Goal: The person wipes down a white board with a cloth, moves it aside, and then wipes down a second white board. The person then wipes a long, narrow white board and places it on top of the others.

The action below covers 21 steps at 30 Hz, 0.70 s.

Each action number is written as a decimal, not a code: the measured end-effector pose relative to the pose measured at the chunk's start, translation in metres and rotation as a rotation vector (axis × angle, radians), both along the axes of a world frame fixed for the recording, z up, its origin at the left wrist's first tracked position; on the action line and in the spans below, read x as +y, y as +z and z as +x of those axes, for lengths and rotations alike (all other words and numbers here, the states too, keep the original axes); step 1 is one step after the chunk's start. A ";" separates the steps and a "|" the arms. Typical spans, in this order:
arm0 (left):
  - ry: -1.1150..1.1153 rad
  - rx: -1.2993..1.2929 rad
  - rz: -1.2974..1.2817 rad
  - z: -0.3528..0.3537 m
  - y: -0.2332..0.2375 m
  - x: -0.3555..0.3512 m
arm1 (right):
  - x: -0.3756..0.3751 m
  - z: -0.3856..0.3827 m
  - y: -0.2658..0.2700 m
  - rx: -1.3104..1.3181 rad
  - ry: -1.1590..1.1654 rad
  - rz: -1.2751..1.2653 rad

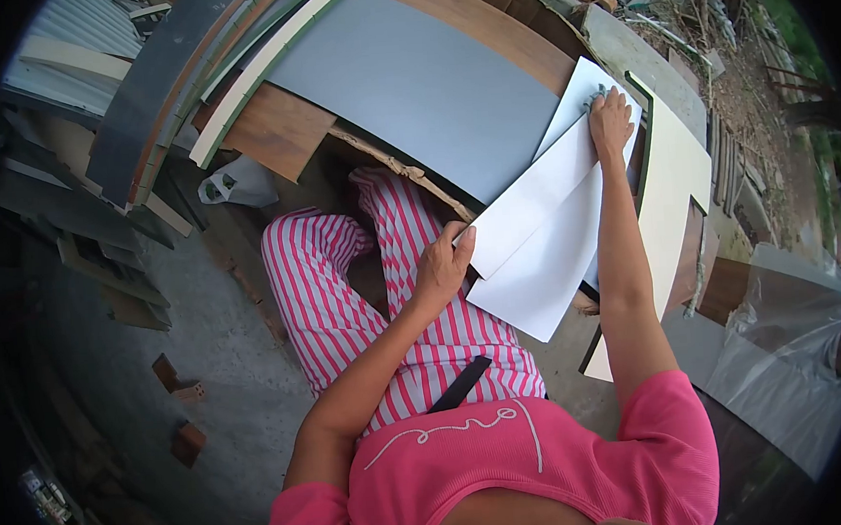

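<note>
White board is what both hands rest on. The left hand curls its fingers round the board's near corner and holds it, just off the near edge of the big grey board. The right hand lies palm down on the board's far end, beside the grey board's right edge, with its fingers bent over a small grey-blue thing. I cannot tell whether the hand grips it or only presses on it.

A second white board lies under the first, partly covered by it, on the side away from the grey board. Further from the grey board stands a cream board. The person's striped trousers stretch out along the grey board's near edge. A brown wooden panel touches its left end, and a pale plastic bag lies close by.
</note>
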State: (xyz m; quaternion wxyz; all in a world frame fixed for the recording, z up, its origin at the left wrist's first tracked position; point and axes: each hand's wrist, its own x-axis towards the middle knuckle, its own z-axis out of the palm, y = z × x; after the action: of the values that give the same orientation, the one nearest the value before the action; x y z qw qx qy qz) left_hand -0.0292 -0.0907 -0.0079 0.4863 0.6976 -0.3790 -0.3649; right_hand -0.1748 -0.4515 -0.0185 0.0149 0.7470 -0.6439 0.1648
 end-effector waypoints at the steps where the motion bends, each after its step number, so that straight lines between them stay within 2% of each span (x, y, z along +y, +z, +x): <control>1: 0.004 0.011 -0.003 -0.001 0.000 0.000 | 0.027 0.005 -0.002 0.004 0.058 -0.038; 3: -0.002 0.028 -0.005 0.000 0.001 -0.001 | 0.106 0.018 0.008 -0.016 0.219 -0.043; 7: -0.008 0.030 -0.007 0.000 -0.004 -0.002 | 0.263 0.035 0.033 -0.016 0.577 0.107; 8: -0.014 0.029 0.001 0.000 -0.004 -0.003 | 0.283 0.036 0.038 -0.019 0.682 0.161; 9: -0.003 0.054 -0.004 -0.001 -0.003 -0.003 | 0.281 0.035 0.038 -0.024 0.677 0.166; 11: 0.001 0.039 -0.009 -0.002 -0.010 -0.003 | 0.259 0.031 0.036 -0.023 0.679 0.116; 12: 0.002 0.035 -0.007 -0.001 -0.007 -0.002 | 0.231 0.030 0.032 0.006 0.607 0.070; 18: 0.000 0.009 -0.015 0.000 0.001 -0.004 | -0.007 -0.029 -0.011 -0.018 0.103 -0.104; 21: 0.005 0.032 0.022 0.001 0.002 0.000 | -0.021 -0.020 -0.003 0.024 0.073 -0.047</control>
State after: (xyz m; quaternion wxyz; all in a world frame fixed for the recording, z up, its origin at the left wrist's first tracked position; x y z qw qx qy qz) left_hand -0.0287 -0.0908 -0.0062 0.4854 0.6981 -0.3654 -0.3789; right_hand -0.1950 -0.4723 -0.0219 0.0341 0.7712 -0.6121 0.1714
